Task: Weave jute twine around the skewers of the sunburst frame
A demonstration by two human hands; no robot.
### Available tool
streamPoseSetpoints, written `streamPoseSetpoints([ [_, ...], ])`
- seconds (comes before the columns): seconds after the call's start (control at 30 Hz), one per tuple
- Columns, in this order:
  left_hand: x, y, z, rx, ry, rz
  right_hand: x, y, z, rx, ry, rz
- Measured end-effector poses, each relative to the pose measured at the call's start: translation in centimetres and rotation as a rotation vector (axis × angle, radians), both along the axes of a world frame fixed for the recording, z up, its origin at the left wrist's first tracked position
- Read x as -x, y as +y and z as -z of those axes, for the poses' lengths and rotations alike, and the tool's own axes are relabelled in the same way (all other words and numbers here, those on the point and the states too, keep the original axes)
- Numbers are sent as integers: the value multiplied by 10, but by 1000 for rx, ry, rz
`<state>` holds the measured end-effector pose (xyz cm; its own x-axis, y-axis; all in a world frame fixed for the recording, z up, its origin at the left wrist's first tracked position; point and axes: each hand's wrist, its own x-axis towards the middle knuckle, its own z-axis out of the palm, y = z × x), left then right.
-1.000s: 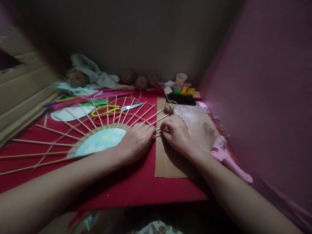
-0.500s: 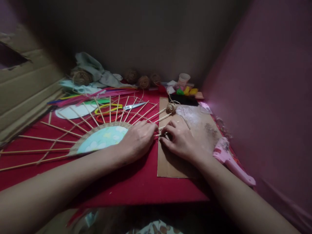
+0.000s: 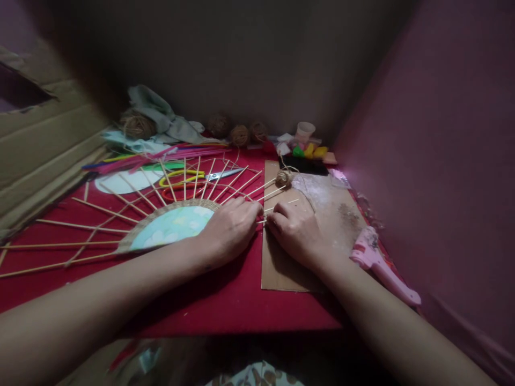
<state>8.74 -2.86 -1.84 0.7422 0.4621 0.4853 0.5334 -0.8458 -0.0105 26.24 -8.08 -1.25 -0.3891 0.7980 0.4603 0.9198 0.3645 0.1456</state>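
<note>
Where a stick (image 3: pixel 260 222) juts past the left hand (image 3: pixel 233 222), whose grip is hidden, the right hand (image 3: pixel 296 229) seemingly pinches it.

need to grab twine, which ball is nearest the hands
The small twine ball on the cardboard; the other twine balls lie farther back, off it.

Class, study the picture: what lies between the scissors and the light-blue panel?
In the head view, a woven band edging the curve of the light-blue panel lies there, with thin sticks fanning out from it across the scissors.
</note>
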Motion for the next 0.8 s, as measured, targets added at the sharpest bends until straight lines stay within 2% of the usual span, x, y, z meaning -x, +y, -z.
streamPoseSetpoints([
  [0.17,1,0,1,-8,-5,5,-2,-2,-2,-60,-63,-79],
  [0.43,2,2,3,-36,-17,22,-3,1,1,3,-3,-116],
  [0.63,2,1,2,-15,-23,32,-2,-2,-5,81,11,-31],
  [0.8,2,1,2,-4,-10,10,-3,-5,-8,165,143,22],
])
